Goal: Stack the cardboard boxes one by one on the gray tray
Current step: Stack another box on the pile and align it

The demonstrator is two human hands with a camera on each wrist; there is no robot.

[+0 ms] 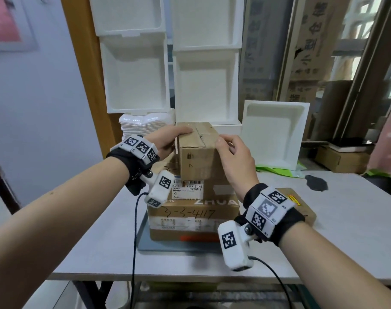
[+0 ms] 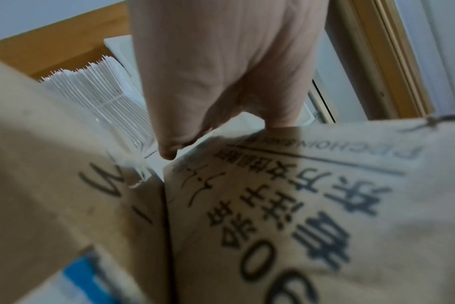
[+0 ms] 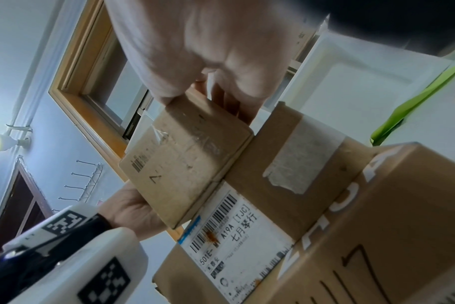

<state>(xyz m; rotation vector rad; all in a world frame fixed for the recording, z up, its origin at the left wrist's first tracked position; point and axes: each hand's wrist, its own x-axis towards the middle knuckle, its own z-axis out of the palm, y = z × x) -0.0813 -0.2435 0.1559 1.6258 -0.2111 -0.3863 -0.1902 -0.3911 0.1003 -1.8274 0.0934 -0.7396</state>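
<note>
Left side of the worktop (image 1: 96, 253) is bare up to the wall; a stack of white plastic trays (image 1: 145, 124) sits at the back left, foam inserts (image 1: 136, 74) standing behind it. Left hand (image 1: 165, 139) grips the small top box (image 1: 197, 150) — fingers laid along its top left edge, palm against the left face, heel close to the stack of trays. Small top box sits on the labelled middle box (image 1: 190, 186), which sits on the big bottom box (image 1: 193, 219) marked "3-3-417"; all three are stacked on the gray tray (image 1: 149, 245). Tray rim shows at the front and left of the bottom box, near the worktop's front edge. Top box is narrower than the one under it, and in the right wrist view its near bottom edge meets the middle box just above the shipping label (image 3: 226, 236). Right hand (image 1: 232, 159) pinches the top box's right top edge — thumb on the near side, fingers curled over the far side. One more flat cardboard box (image 1: 301, 206) lies on the worktop right of the tray, partly hidden by the right wrist. Beyond it the worktop is open out to a dark patch (image 1: 316, 182), with a foam tray (image 1: 274, 132) leaning at the back.
</note>
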